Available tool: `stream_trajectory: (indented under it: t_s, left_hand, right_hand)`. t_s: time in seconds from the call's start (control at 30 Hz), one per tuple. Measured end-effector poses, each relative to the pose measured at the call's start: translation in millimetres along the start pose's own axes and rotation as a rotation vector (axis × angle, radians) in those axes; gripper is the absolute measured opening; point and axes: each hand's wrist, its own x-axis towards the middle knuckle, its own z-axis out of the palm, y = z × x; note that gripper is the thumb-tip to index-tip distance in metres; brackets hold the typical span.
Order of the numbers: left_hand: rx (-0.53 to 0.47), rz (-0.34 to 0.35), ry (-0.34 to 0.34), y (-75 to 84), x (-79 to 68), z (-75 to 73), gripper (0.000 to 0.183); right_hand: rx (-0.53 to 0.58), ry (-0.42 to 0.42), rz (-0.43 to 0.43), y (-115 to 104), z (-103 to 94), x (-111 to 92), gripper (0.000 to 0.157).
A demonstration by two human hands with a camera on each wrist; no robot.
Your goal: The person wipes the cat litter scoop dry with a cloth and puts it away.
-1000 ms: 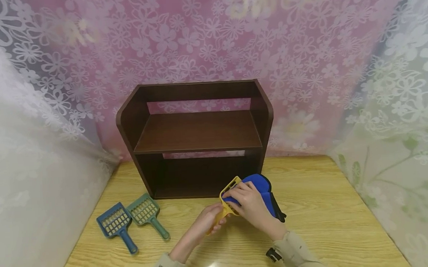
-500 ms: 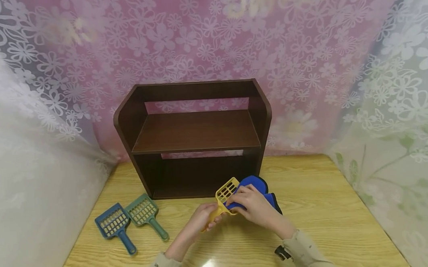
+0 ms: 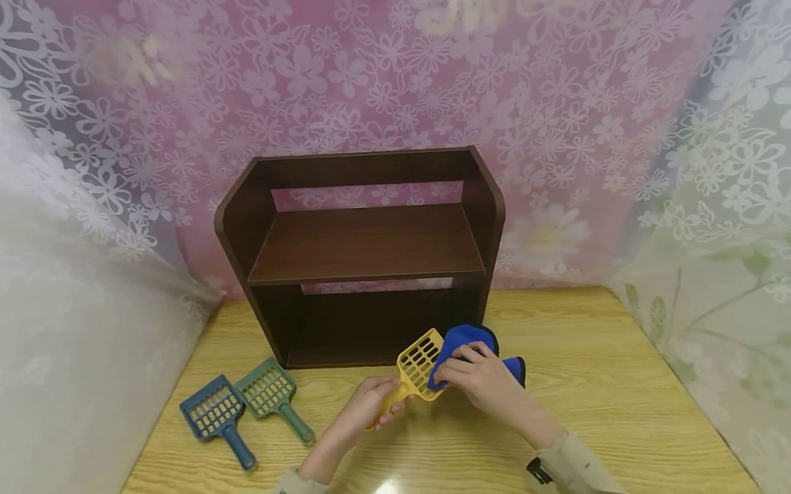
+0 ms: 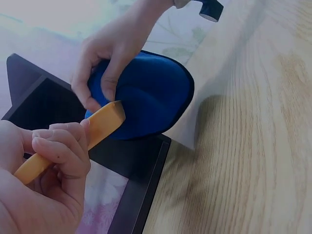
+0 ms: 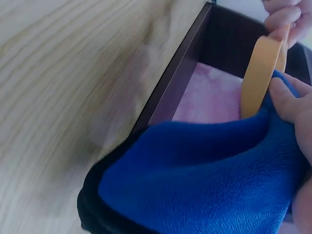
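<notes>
My left hand [image 3: 370,403] grips the handle of a yellow slotted litter scoop [image 3: 418,364], its head raised toward the shelf. In my right hand [image 3: 481,380] is a blue cloth [image 3: 464,339] with black edging, pinched between thumb and fingers and covering the right edge of the scoop's head. The right wrist view shows the cloth [image 5: 204,175] hanging in a fold below the thumb, against the side of the scoop [image 5: 261,73]. From the left wrist, the scoop [image 4: 105,124] appears edge-on in front of the cloth [image 4: 151,95].
A dark brown two-tier shelf [image 3: 368,241] stands at the back of the wooden table [image 3: 579,416], just behind the hands. To the left lie a blue litter scoop [image 3: 212,411] and a green litter scoop [image 3: 267,389], side by side with their heads touching.
The yellow scoop has turned so its slotted face shows more. My right hand and the cloth have shifted right across it, uncovering more slots. The two scoops on the table stay put.
</notes>
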Motion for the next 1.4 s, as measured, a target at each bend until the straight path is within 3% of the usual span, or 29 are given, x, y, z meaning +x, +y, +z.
stream_trajectory:
  t_s: [0.1,0.23,0.33,0.4,0.53,0.67,0.8,0.97,1.1,1.27,1.4]
  left_hand:
    - [0.002,0.005,-0.014,0.1,-0.6,-0.8,0.043]
    - [0.015,0.004,-0.01,2.3,-1.2,-1.9,0.043]
    - [0.041,0.006,-0.011,4.7,-2.1,-1.8,0.042]
    - [0.064,0.015,-0.025,5.8,-2.3,-0.2,0.041]
    - [0.11,0.02,-0.059,5.6,-1.2,7.3,0.04]
    - [0.128,0.008,-0.088,3.2,0.7,16.2,0.042]
    - [0.118,0.004,-0.036,1.7,0.2,18.2,0.041]
    - [0.061,0.007,0.033,0.2,0.1,10.1,0.041]
    - [0.006,0.017,0.033,-1.8,0.3,0.8,0.044]
    - [0.011,0.007,0.022,-2.6,-1.7,-3.1,0.044]
    - [0.001,0.012,0.009,-3.4,-2.0,-4.4,0.046]
  right_hand:
    - [-0.023,0.017,0.013,6.2,-3.4,-4.1,0.008]
    - [-0.053,0.011,0.037,11.7,-9.0,-7.6,0.042]
    - [-0.081,0.019,0.025,13.4,-10.8,-8.9,0.05]
    - [-0.101,0.033,0.006,14.1,-10.7,-8.9,0.046]
    - [-0.111,0.063,0.003,17.2,-8.9,-6.2,0.013]
    - [-0.137,0.067,0.05,21.7,-7.9,2.2,0.039]
    - [-0.155,0.037,0.06,22.4,-7.6,9.0,0.033]
    - [-0.133,-0.011,0.063,17.5,-10.9,8.7,0.03]
    - [-0.108,-0.022,0.077,14.7,-15.4,4.9,0.028]
    - [0.047,0.055,0.163,16.2,-19.7,-3.8,0.029]
    - [0.168,0.128,0.286,18.8,-21.6,-7.1,0.029]
